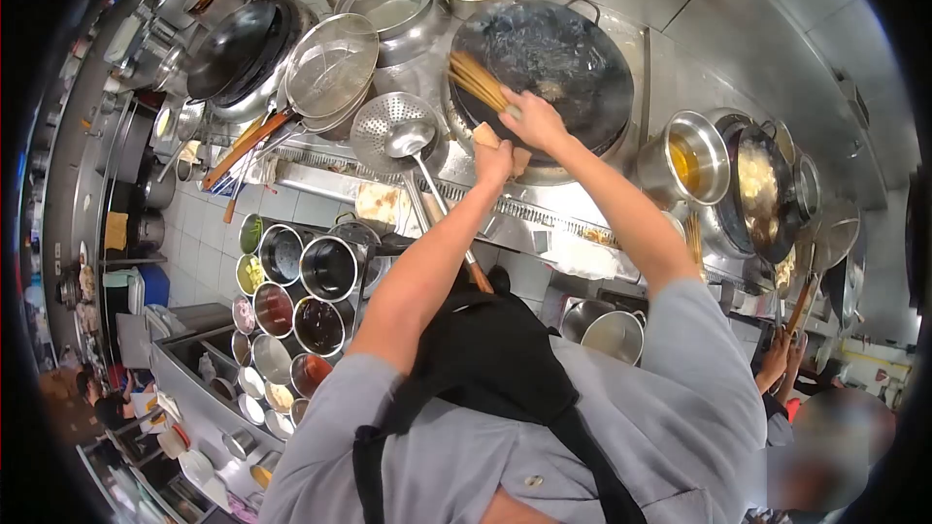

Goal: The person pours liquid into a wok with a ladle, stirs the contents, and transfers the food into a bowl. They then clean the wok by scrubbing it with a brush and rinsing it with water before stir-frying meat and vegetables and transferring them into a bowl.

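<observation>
My right hand (534, 121) is closed around a bamboo wok brush (474, 78), whose bristles reach over the left side of a large black wok (582, 58). The inside of the wok looks wet. At the near rim, my left hand (495, 163) is closed on a tan folded cloth (521, 161); whether a wok handle lies under it is hidden. Just left of my left hand, a steel ladle (406, 140) rests on a perforated skimmer (367, 116), their handles pointing toward me.
Mesh strainers (335, 63) and another wok (228, 49) stand left. A pot with yellow liquid (701, 141) and a wok of bubbling food (757, 184) are right. Sauce containers (320, 325) sit lower left. Another person's hands (775, 359) hold a handle at far right.
</observation>
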The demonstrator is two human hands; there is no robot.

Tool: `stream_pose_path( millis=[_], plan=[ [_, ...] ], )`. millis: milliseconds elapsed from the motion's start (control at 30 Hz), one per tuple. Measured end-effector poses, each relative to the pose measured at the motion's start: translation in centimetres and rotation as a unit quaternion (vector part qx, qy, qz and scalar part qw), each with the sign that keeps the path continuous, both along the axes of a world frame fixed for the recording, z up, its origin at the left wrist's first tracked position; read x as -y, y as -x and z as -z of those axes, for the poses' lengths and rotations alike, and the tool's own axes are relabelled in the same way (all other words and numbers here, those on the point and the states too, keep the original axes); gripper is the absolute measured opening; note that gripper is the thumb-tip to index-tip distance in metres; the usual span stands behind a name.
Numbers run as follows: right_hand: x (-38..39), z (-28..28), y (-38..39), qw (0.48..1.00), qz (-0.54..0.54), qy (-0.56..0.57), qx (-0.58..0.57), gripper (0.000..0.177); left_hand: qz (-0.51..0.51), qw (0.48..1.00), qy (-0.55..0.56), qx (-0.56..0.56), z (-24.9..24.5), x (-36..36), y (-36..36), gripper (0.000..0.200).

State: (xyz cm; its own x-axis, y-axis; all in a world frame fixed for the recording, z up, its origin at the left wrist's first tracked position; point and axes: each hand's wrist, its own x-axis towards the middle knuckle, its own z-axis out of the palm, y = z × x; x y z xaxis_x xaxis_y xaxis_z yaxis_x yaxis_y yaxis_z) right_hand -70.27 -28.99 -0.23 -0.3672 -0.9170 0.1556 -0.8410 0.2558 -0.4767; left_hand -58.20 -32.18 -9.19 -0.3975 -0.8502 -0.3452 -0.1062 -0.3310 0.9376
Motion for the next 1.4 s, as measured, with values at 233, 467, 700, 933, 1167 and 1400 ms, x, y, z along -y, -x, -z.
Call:
stream_pose_path(
  millis=[233,467,700,933,1167,1400],
  plan=[
    [-18.6,-11.1,5.8,0.956,-0.008,-0.263,0.130,0.052,0.041,0.984,0.124,0.118,-11.2,-2.6,-6.8,0.048],
    [-24.6,-8.1,1.8,0.967,0.141,-0.072,0.200,0.053,0.080,0.951,0.236,0.185,-13.9,-0.9,-6.1,0.062],
    [-22.2,-6.1,-1.2,0.962,0.137,-0.038,0.233,0.054,0.071,0.898,0.368,0.230,-22.4,-2.7,-0.9,0.066],
    [-19.7,-5.2,-0.6,0.900,0.136,0.045,0.411,0.063,0.080,0.844,0.485,0.214,-24.9,-4.4,1.9,0.056],
    [-18.9,-3.3,-1.8,0.940,0.168,-0.008,0.297,0.064,0.063,0.836,0.517,0.173,-22.0,-6.0,-1.3,0.050],
    [-22.7,10.8,2.2,0.880,0.460,0.018,0.113,0.057,-0.047,0.898,0.411,0.151,-15.2,-1.4,-4.2,0.051]
  ],
)
